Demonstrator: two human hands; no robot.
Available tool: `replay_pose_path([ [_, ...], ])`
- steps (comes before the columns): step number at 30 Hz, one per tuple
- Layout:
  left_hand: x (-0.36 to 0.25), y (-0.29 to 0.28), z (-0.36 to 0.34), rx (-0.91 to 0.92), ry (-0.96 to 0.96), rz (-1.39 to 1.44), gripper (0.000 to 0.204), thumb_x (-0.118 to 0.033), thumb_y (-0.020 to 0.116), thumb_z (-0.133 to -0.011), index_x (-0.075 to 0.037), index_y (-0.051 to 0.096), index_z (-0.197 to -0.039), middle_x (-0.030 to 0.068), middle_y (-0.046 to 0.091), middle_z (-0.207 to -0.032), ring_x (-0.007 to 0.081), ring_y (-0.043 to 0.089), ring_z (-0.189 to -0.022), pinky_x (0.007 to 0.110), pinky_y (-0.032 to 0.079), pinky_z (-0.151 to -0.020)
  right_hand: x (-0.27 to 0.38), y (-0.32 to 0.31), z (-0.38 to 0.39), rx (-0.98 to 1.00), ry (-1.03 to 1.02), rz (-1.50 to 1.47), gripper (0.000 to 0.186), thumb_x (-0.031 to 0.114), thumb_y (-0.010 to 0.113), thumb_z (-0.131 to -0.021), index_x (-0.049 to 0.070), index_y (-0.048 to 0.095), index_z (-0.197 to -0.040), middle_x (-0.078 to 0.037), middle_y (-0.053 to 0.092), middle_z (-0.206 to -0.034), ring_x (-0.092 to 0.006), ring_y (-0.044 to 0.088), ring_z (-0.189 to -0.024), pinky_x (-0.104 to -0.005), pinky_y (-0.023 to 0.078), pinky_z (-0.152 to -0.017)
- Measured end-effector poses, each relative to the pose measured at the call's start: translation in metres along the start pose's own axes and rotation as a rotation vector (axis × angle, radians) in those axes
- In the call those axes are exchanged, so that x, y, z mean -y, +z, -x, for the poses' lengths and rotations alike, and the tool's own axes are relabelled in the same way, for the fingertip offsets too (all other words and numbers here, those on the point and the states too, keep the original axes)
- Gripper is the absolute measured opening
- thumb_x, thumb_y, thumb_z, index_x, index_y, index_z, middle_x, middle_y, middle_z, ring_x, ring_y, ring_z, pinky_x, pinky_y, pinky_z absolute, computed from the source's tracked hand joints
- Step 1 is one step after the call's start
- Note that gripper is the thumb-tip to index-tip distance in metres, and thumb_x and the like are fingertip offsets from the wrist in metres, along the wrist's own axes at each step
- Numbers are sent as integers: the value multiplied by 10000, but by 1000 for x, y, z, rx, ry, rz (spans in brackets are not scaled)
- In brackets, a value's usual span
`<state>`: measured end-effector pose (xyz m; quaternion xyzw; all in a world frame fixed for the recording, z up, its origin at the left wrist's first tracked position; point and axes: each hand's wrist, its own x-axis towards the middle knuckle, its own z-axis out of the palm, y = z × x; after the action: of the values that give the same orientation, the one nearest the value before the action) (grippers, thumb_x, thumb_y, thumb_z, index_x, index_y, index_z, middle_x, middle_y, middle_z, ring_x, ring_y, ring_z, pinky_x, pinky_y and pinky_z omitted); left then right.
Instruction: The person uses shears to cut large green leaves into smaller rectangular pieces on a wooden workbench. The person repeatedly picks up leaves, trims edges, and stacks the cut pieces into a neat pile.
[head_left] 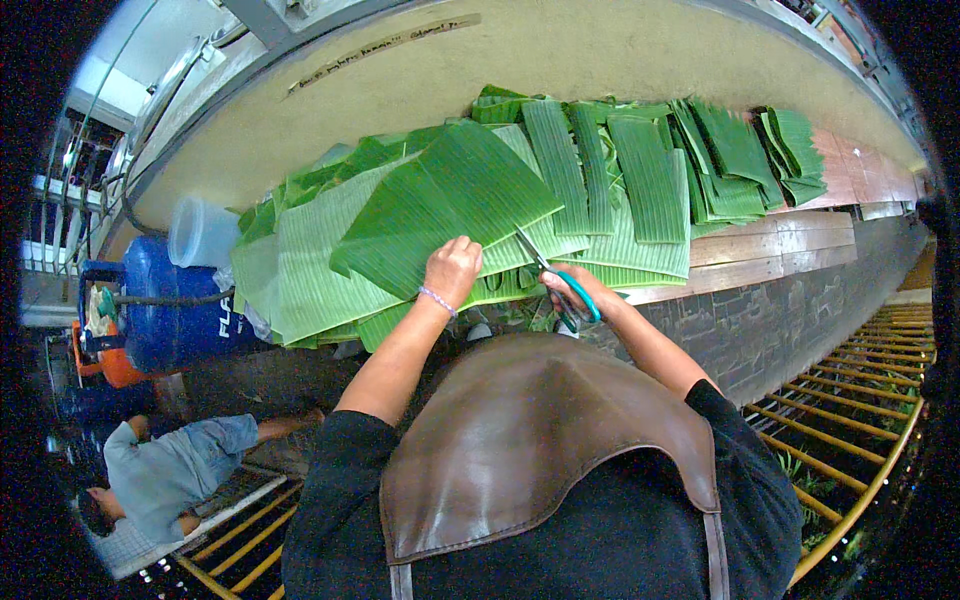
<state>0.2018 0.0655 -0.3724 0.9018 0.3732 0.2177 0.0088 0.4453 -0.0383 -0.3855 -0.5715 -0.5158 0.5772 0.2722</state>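
A broad dark green banana leaf sheet [440, 195] lies over a pile of paler leaves [320, 260] on the long wooden bench. My left hand [452, 268], with a beaded bracelet at the wrist, has its fingers closed on the leaf's lower edge. In my right hand [575, 290] are teal-handled scissors [582, 300], their blades pointing up-left at that sheet's right-hand edge, just right of my left hand. Stacks of cut leaf pieces [725, 160] lie along the back to the right.
At left stand a blue drum [185, 320], a clear plastic container [195, 235] and an orange object [120, 365]. A person [180, 470] is low down at the lower left. A cream wall [600, 60] backs the bench [760, 255]; yellow railings [840, 430] run at the lower right.
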Motion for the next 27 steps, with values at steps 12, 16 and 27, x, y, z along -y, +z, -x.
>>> replay_pose_path([
  [12, -2, -8, 1, -4, -33, 17, 53, -118, 648, -752, -75, 617, -750, 89, 603, -761, 254, 626, -730, 349, 528, -645, 18, -3, 22, -30, -78, -149, 489, 557, 520, -870, 73, 586, -894, 0, 529, -678, -119, 498, -609, -279, 424, -550],
  [16, -8, -17, 8, -39, 30, 68, 54, -112, 656, -750, -74, 634, -781, 84, 624, -797, 247, 631, -744, 339, 530, -659, 22, -9, 21, -1, -94, -434, 533, 547, 392, -929, 101, 589, -1145, -56, 612, -879, -164, 566, -829, -316, 465, -729],
  [27, -13, -56, -13, -274, -180, 259, 70, -70, 679, -724, -69, 623, -765, 77, 616, -757, 268, 619, -686, 352, 513, -609, 26, -25, -8, -98, -22, -638, 559, 586, 415, -905, 93, 573, -1115, -77, 600, -909, -196, 601, -824, -338, 490, -685],
])
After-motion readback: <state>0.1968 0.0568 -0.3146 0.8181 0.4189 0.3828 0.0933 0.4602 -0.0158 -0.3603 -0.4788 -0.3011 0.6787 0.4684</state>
